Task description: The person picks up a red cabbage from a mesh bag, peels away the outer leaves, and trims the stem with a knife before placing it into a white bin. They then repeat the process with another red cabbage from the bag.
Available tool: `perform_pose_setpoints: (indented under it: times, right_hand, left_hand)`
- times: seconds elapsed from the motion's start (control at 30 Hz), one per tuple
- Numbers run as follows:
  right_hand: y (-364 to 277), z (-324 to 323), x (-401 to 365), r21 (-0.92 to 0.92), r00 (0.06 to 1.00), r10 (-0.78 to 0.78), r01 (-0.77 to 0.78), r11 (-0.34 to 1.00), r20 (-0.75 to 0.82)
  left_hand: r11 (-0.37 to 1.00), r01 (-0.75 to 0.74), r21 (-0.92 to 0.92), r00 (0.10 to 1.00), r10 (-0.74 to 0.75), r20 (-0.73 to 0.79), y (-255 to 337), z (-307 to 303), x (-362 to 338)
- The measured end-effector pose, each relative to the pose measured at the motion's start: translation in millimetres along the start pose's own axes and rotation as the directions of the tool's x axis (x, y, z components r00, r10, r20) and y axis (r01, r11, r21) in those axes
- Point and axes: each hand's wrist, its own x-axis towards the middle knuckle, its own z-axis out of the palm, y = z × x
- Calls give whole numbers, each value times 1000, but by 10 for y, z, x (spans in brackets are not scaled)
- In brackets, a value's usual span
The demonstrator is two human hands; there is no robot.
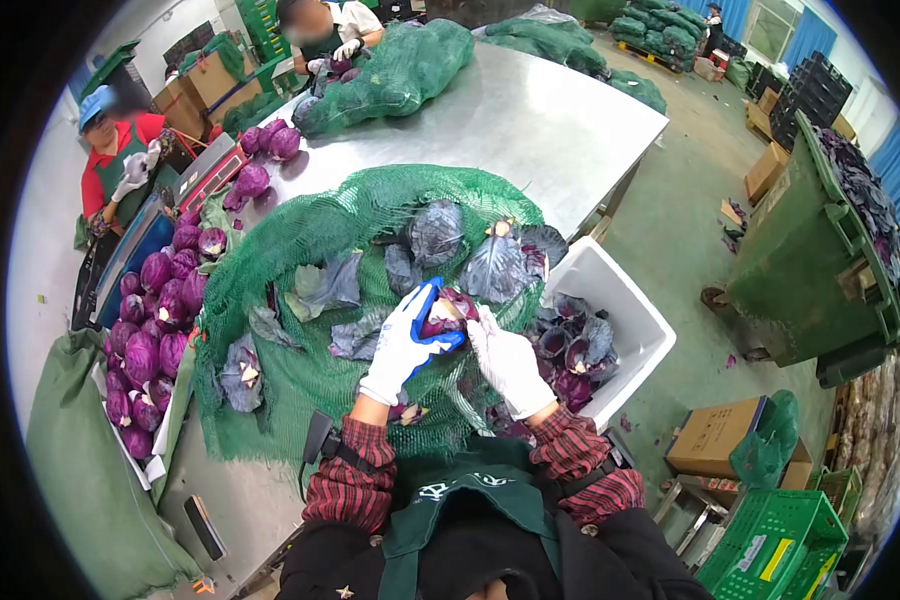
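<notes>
Wearing plaid sleeves (355, 485) and a dark green apron (470, 505), close under the lens. Gripping a small red cabbage (454, 308) between both hands, just above the near part of the worktop (530, 120). Cupping it with the left hand (405, 348) (white glove, blue palm), fingers curled over its left side and hiding that half. Pinching its right side with the white-gloved right hand (510, 362). Showing deep purple leaves and a pale patch on top.

Working over a green mesh net (290, 240) spread across the steel, with greyish-purple loose leaves (435, 232) lying on it. Standing just beside a white crate (625, 285) holding more leaf scraps. Keeping near a tray of purple heads (150, 330) at the left. Sharing the far end with two other people (120, 150) in white gloves. Staying well apart from a green bin (800, 270) on the floor.
</notes>
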Motion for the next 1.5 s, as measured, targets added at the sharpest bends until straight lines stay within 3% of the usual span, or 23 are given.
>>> perform_pose_setpoints:
  times: [0.1, 0.23, 0.3, 0.53, 0.6, 0.7, 0.73, 0.77, 0.83, 0.9, 0.97, 1.03, 1.07, 1.1, 1.13, 1.17, 1.2, 1.23, 1.37, 1.4, 1.43, 1.47, 1.5]
  right_hand:
    - [13, -16, 16, 19, 998, -60, 61, 998, -31]
    - [-8, -35, 24, 1, 999, -30, 30, 1000, 23]
    - [7, 35, 18, 24, 990, -58, 62, 998, -125]
    - [-157, 56, 83, 43, 984, 38, -30, 999, -176]
    - [-119, 103, 142, -107, 987, -3, -15, 994, -162]
    - [80, -87, 415, 290, 928, 371, -346, 892, -32]
    - [212, -94, 520, 316, 903, 421, -425, 848, 84]
    - [365, -17, 567, 331, 862, 464, -506, 796, 202]
    - [593, 184, 563, 369, 902, 411, -429, 824, 130]
    - [644, 222, 580, 489, 818, 468, -575, 657, 333]
    - [468, 91, 563, 527, 788, 494, -614, 588, 366]
    - [430, 80, 545, 429, 822, 472, -569, 702, 319]
    - [475, 201, 471, 264, 950, 313, -303, 916, 5]
    - [511, 329, 361, -5, 965, 47, -50, 999, -256]
    - [429, 273, 315, 37, 974, 158, -154, 987, -162]
    - [300, 210, 201, -79, 947, -44, 19, 997, -317]
    - [19, -35, 130, 186, 980, 166, -144, 972, -109]
    - [-248, -266, 72, 395, 939, 311, -343, 852, 146]
    - [-391, -196, -149, 319, 912, 301, -383, 867, 277]
    - [-327, -47, -182, 136, 971, 165, -189, 973, 172]
    - [-332, -4, -194, -73, 995, 0, 8, 997, 97]
    - [-327, 19, -223, -214, 994, -102, 107, 971, 37]
    - [-318, 44, -224, -212, 994, -102, 108, 971, 37]
  left_hand:
    - [1000, 18, 6, 1000, -18, -8, -8, 1, 7]
    - [999, 54, 4, 998, -54, -17, 39, 14, 41]
    - [999, 41, -2, 998, -41, -39, 30, 36, 48]
    - [995, 29, 98, 993, -17, -115, 109, 139, 7]
    - [986, 60, 158, 989, -37, -146, 169, 176, -18]
    - [980, -49, 193, 985, 79, -152, 278, 188, -134]
    - [970, -73, 231, 978, 114, -172, 252, 234, -183]
    - [969, -77, 233, 979, 118, -168, 267, 212, -232]
    - [984, 12, 180, 987, 17, -159, 314, 108, -284]
    - [973, 55, 222, 998, -55, -9, 354, -99, -298]
    - [987, 8, 162, 990, -30, 138, 282, -298, -310]
    - [984, 59, 170, 975, -94, 204, 247, -437, -309]
    - [979, 103, 177, 954, -147, 262, 239, -476, -286]
    - [979, 101, 180, 954, -146, 261, 222, -460, -286]
    - [978, 39, 206, 982, -76, 173, 195, -408, -296]
    - [971, -20, 236, 996, 0, 86, 192, -354, -294]
    - [983, -5, 183, 999, -3, 47, 225, -298, -277]
    - [984, -7, 181, 999, -2, 50, 191, -242, -279]
    - [991, 2, 137, 1000, 2, -28, 183, -20, -316]
    - [981, 1, 192, 998, 10, -56, 193, 18, -337]
    - [969, 1, 247, 996, 21, -84, 201, 51, -346]
    - [953, -21, 302, 993, 55, -103, 217, 87, -343]
    - [953, -21, 304, 993, 55, -103, 236, 101, -343]
